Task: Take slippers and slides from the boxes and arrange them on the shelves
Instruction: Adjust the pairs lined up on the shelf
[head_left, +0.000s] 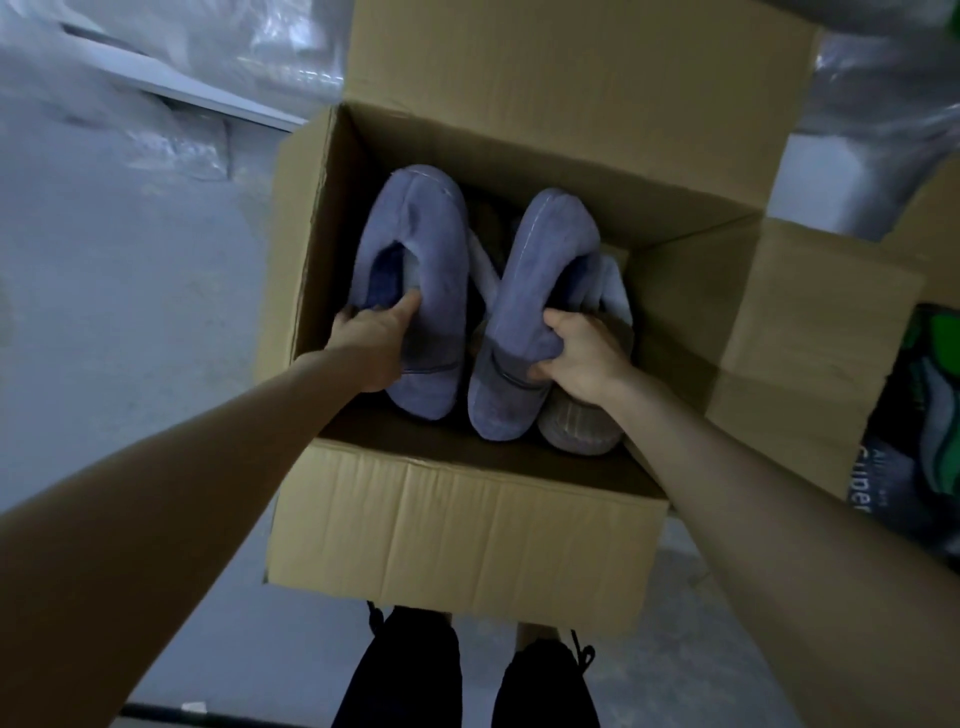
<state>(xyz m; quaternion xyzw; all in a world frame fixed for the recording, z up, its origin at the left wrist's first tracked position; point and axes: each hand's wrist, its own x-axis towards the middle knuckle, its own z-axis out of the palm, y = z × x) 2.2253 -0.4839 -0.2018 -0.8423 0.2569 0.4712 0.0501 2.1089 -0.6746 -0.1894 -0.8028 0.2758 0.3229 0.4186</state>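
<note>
- The left hand (375, 340) grips the left blue slipper (415, 249) at its opening, thumb on the plush collar; the other fingers are hidden behind it.
- The right hand (581, 358) curls tightly round the bunched upper of the right blue slipper (537, 280).
- Both slippers stand toe-up, side by side, inside the open cardboard box (467, 525) and level with its rim.
- A grey slipper (582, 434) lies beneath the right hand, with darker pairs dimly visible between the 2 blue ones.
- My judgement: this is the picking stage. These 2 are not yet out of the box, more footwear is left, and no shelf is clearly in view, so the arranging cannot be gauged.
</note>
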